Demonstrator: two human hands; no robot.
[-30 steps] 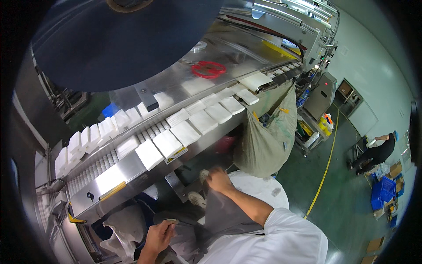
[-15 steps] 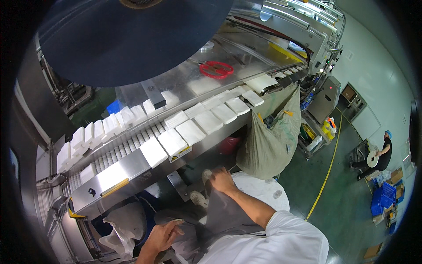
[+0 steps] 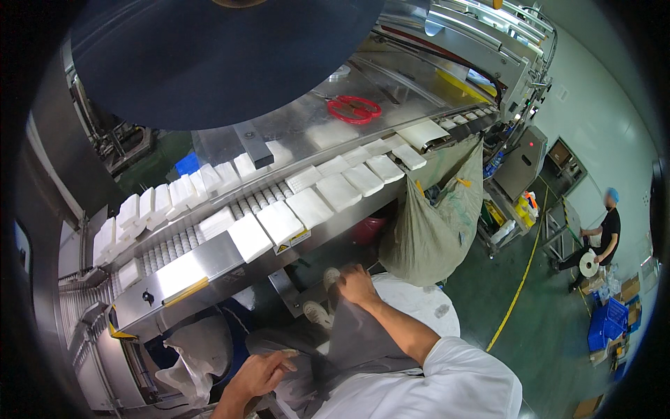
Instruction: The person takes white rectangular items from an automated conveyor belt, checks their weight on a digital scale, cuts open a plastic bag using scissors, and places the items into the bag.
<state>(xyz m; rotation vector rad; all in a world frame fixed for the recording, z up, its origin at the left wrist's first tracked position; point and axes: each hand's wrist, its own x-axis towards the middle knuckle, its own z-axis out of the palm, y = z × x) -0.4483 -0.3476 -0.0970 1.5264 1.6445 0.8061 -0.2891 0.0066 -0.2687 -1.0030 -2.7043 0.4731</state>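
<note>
My right hand (image 3: 354, 285) is closed on the upper edge of a grey plastic bag (image 3: 356, 339) that hangs below the steel conveyor (image 3: 209, 262). My left hand (image 3: 262, 375) grips the same bag's lower left edge, fingers curled on the film. The bag is stretched between both hands in front of my white sleeve. Above them, several white tissue stacks (image 3: 280, 222) lie in a row along the conveyor. A white bag (image 3: 199, 353) hangs just left of my left hand.
A large dark film roll (image 3: 223, 56) fills the top. Red scissors (image 3: 354, 109) lie on the steel machine top. A green-grey sack (image 3: 433, 223) hangs from the conveyor's right end. A person in black (image 3: 600, 241) crouches with a white roll at far right, near blue crates (image 3: 606, 325).
My left hand has shifted right and up along the grey bag's edge. The right hand stays on the bag's top. The view has tilted slightly.
</note>
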